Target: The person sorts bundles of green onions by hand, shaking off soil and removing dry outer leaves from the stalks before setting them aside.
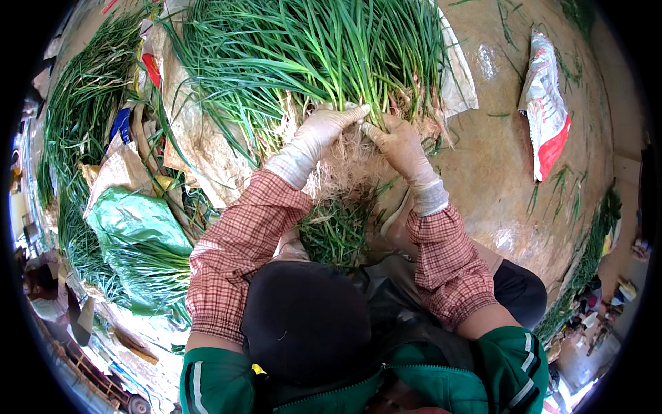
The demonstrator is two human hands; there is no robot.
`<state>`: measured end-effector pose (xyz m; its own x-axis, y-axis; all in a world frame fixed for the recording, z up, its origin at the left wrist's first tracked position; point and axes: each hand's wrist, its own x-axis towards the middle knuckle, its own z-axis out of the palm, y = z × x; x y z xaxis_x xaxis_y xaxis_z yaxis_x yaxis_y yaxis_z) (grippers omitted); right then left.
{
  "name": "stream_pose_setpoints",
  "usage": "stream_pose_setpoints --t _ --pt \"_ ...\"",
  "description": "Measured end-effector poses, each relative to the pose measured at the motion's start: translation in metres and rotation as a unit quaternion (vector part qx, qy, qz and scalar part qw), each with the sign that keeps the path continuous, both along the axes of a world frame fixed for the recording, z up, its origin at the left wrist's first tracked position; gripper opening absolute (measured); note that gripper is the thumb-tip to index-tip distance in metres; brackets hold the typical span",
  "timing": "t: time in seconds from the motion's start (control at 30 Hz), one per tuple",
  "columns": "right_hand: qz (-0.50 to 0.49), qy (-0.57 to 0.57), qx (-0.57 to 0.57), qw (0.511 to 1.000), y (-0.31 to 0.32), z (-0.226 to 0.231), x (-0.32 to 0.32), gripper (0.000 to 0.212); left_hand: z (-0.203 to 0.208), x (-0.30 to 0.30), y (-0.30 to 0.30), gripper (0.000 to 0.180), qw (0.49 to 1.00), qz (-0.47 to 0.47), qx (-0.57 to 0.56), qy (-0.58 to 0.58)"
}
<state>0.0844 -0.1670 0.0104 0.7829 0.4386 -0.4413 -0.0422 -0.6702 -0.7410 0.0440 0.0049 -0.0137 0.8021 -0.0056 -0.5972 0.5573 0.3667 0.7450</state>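
A large heap of green onions (310,55) lies in front of me, long green leaves pointing away and pale, stringy roots (348,165) toward me. My left hand (317,136), in a pale glove, is closed around the root end of some stalks, its thumb stretched to the right. My right hand (402,146), gloved as well, pinches stalks at their base with thumb and finger. The two hands almost meet at the heap's near edge. Some stalk bases are hidden behind the gloves. Checked sleeve covers reach over both forearms.
Loose green trimmings (334,234) lie between my legs. Left are brown paper sheets (200,138), a green plastic bag (138,221) and more piled greens (89,90). A white-and-red sack (545,103) lies on the wet concrete floor (496,179) at right. A person (48,283) is at far left.
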Motion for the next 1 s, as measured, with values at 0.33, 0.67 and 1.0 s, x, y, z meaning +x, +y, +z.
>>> stream_pose_setpoints --t 0.33,0.67,1.0 --pt "0.05 -0.293 0.107 0.949 -0.024 -0.039 -0.06 0.013 0.001 -0.011 -0.017 0.025 0.997 0.04 -0.052 0.028" --pt "-0.075 -0.011 0.191 0.979 -0.01 -0.034 -0.043 0.027 0.005 -0.037 -0.024 0.025 0.99 -0.041 -0.108 0.076" --pt "0.067 0.024 0.194 0.978 0.008 0.037 -0.038 0.038 0.036 -0.04 0.003 0.038 0.987 -0.035 -0.124 -0.1"
